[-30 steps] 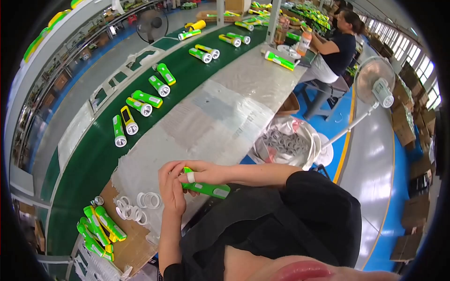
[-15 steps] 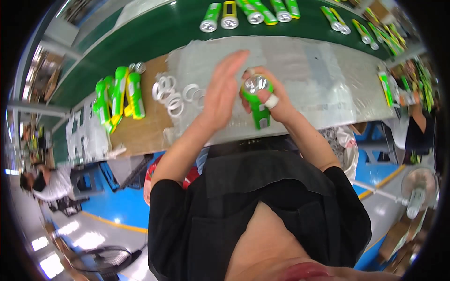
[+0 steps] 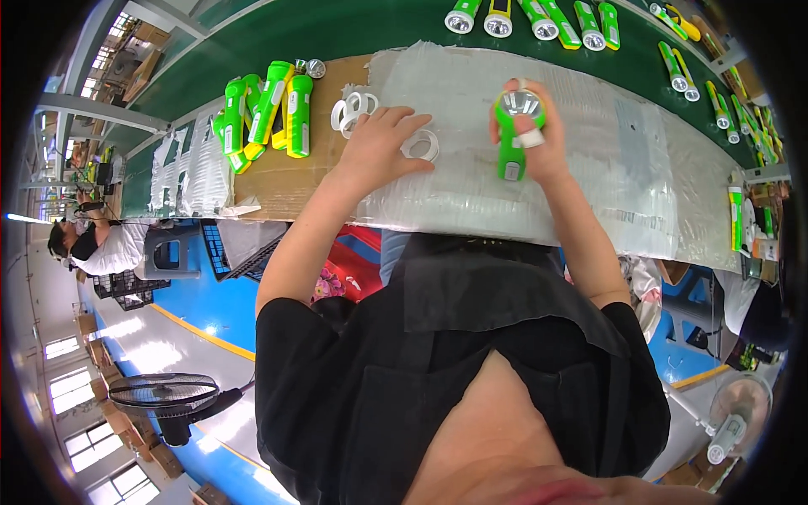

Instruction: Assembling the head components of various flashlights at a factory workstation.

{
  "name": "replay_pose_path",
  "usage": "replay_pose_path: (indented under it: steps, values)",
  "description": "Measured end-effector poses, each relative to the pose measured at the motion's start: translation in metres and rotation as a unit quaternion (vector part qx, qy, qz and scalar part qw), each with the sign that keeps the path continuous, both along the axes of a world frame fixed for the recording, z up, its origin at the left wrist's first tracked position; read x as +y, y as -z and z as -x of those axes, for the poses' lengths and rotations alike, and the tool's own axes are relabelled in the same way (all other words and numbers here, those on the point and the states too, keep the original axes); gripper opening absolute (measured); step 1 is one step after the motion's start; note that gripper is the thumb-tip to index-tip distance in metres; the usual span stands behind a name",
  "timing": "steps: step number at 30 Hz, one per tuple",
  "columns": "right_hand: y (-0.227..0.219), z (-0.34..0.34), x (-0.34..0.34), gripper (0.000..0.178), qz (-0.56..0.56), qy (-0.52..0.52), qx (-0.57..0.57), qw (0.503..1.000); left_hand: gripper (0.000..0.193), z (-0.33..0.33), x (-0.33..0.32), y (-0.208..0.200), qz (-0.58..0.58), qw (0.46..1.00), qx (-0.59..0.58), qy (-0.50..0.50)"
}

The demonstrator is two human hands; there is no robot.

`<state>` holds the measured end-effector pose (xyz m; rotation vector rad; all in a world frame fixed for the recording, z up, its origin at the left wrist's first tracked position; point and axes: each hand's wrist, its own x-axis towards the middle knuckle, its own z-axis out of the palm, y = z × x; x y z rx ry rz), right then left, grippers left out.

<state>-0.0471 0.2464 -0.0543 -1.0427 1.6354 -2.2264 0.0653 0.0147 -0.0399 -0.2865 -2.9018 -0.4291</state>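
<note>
My right hand (image 3: 545, 139) is wrapped round a green flashlight (image 3: 511, 158), its shiny reflector end up and tilted toward me. A white band circles the thumb. My left hand (image 3: 383, 151) is open with fingers spread, palm down over the worktable, among white plastic rings (image 3: 358, 108). One loose ring (image 3: 427, 145) lies by its fingertips; whether the hand touches any ring I cannot tell, and some may be hidden beneath it.
A pile of green and yellow flashlights (image 3: 269, 105) lies on the left, next to loose silver reflectors (image 3: 315, 68). More flashlights (image 3: 498, 23) line the green surface at the back. Plastic film (image 3: 606, 168) covers the worktable. A fan (image 3: 164, 396) and another person (image 3: 93, 240) are at far left.
My left hand has moved away from the flashlight, down and left to the rings, fingers spreading. My right hand keeps the flashlight. The whole view has shifted.
</note>
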Motion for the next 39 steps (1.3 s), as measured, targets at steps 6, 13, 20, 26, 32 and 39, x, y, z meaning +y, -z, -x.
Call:
replay_pose_path:
  steps: [6,13,20,26,32,39]
  values:
    - [-0.005,0.008,0.001,0.048,0.025,0.006,-0.014,1.0,0.061,0.009,-0.005,-0.007,-0.024,0.993,-0.065,0.1]
    - [0.0,0.0,0.001,0.033,0.047,-0.026,-0.034,0.998,0.056,0.03,0.004,-0.038,-0.177,0.972,0.111,0.105]
    - [-0.003,0.001,0.002,0.032,0.037,-0.039,-0.045,0.998,0.051,0.046,0.062,-0.054,-0.615,0.773,0.029,0.152]
    - [-0.005,0.0,0.007,0.036,0.042,-0.022,-0.066,0.997,0.058,0.054,0.072,-0.056,-0.49,0.845,0.126,0.174]
    - [-0.001,0.0,0.002,0.036,0.04,-0.034,-0.046,0.998,0.04,0.053,0.07,-0.053,-0.491,0.841,0.124,0.19]
    - [-0.002,0.002,0.006,0.037,0.045,-0.059,-0.051,0.996,0.032,0.056,0.062,-0.064,-0.197,0.956,0.153,0.156]
